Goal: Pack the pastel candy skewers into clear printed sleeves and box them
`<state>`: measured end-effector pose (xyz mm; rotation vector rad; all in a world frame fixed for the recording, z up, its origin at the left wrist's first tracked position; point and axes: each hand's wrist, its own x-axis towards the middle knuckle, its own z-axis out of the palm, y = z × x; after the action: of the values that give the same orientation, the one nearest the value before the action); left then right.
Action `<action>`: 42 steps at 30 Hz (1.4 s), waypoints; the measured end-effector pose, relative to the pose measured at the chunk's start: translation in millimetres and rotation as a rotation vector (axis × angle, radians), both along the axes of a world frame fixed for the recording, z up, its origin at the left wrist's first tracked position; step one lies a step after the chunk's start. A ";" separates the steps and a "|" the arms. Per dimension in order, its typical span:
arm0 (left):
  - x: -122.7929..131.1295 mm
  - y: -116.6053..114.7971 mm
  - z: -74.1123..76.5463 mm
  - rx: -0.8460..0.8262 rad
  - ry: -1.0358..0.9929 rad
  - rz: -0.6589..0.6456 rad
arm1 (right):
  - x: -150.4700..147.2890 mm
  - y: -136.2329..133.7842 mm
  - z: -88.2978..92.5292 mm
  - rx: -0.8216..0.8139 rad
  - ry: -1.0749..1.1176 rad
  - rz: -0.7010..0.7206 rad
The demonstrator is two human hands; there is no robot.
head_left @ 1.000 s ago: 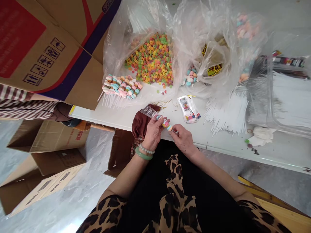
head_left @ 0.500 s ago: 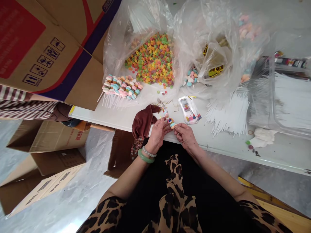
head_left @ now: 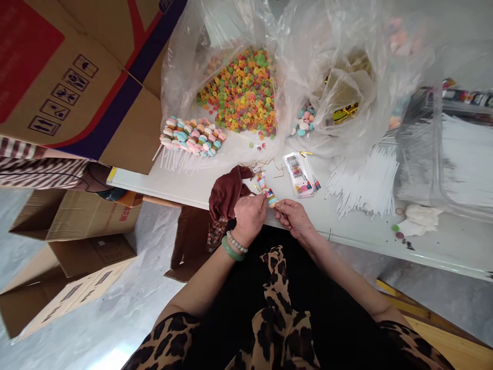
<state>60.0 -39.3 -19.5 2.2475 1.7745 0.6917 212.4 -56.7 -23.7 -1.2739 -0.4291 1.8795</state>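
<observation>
A wrapped candy stick [head_left: 268, 194], in a clear printed bag with pastel candies, lies slanted between my hands over the table's front edge. My right hand [head_left: 293, 216] is closed, pinching its lower end between thumb and fingers. Curled against the stick's left side is my left hand [head_left: 249, 215], its fingers closed; what they grip is hidden. Just left of it lies a brown cloth [head_left: 227, 194]. Several gold twist ties [head_left: 275, 167] lie beyond my hands. A stack of printed clear bags [head_left: 300, 174] lies to their right.
Candy skewers [head_left: 192, 136] lie back left, beside a plastic bag of ring candies [head_left: 246, 92]. White sticks [head_left: 364, 182] are piled at right, near a clear plastic bin [head_left: 437, 154]. A large carton [head_left: 127, 123] stands at left; an open box [head_left: 185, 246] sits below the table edge.
My left hand has turned over and its fingers have curled closed beside the candy stick. My right hand stays pinched at the lower end. The view has shifted slightly.
</observation>
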 end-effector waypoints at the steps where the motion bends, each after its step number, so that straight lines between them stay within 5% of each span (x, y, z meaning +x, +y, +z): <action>1: 0.2 -0.1 0.4 0.037 0.042 -0.016 | -1.3 -0.4 -0.1 0.004 -0.015 -0.007; 6: 1.5 0.4 1.8 0.146 0.108 -0.047 | -6.4 -2.2 -4.8 0.036 -0.084 -0.016; 15: -2.3 1.0 3.0 0.013 -0.029 0.003 | -5.6 -3.2 -0.6 0.065 -0.114 -0.023; 24: 7.6 -11.3 2.1 -0.016 -0.119 -0.108 | -13.6 -2.0 -3.0 0.046 -0.144 -0.128; 35: 7.3 -5.9 17.4 -0.371 -0.809 0.089 | -9.1 -3.2 -0.4 0.190 -0.088 -0.067; 38: 7.1 -5.7 18.4 -0.345 -0.729 0.040 | -9.4 -1.5 -0.9 0.155 -0.127 -0.064; 42: 6.5 -9.2 13.9 -0.142 -0.362 -0.089 | -12.5 0.2 -7.7 0.246 -0.299 -0.070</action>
<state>66.5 -48.6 -5.6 1.9473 1.4924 0.8610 199.9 -56.6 -31.4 -1.3835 -0.7393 1.5277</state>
